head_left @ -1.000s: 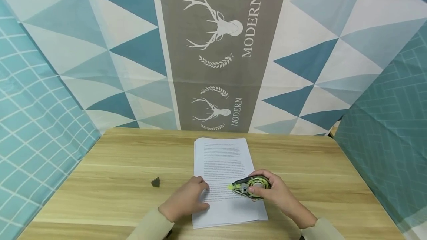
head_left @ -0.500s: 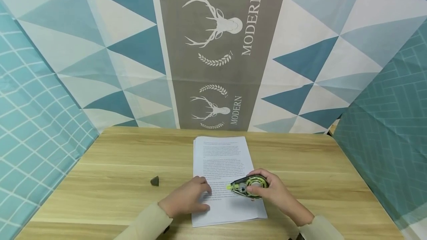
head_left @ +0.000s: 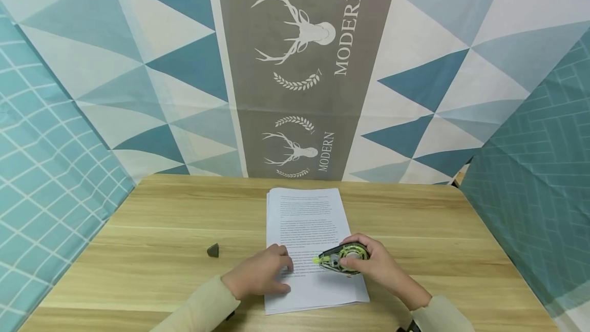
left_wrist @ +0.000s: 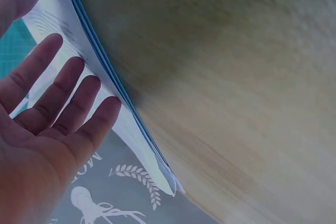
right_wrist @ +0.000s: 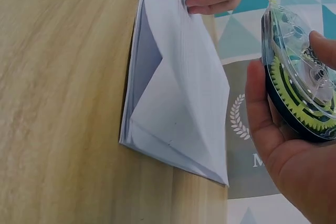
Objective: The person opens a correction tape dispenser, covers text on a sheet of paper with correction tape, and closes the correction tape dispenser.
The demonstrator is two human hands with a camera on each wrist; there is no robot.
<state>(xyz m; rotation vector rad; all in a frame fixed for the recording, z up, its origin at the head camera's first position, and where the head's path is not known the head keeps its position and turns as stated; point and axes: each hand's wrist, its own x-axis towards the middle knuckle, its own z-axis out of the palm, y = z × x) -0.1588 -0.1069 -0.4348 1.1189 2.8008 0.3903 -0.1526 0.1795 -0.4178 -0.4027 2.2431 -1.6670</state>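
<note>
A stack of printed paper lies on the wooden table. My left hand rests at the stack's left edge, its fingers loosely bent over the page; in the left wrist view the fingers are spread along the paper. Over the right part of the stack, my right hand holds a correction tape between thumb and fingers. Its clear case shows green gears in the right wrist view, and its bright yellow-green tip points left above the printed lines. The top sheets bow upward in that view.
A small dark cap-like piece lies on the wooden table, left of the stack. Behind the table hangs a patterned cloth with deer heads. Blue tiled-pattern sheets close off both sides.
The view has shifted slightly. The left forearm has swung a little outward to the left, while both hands and the correction tape hold nearly the same place over the paper.
</note>
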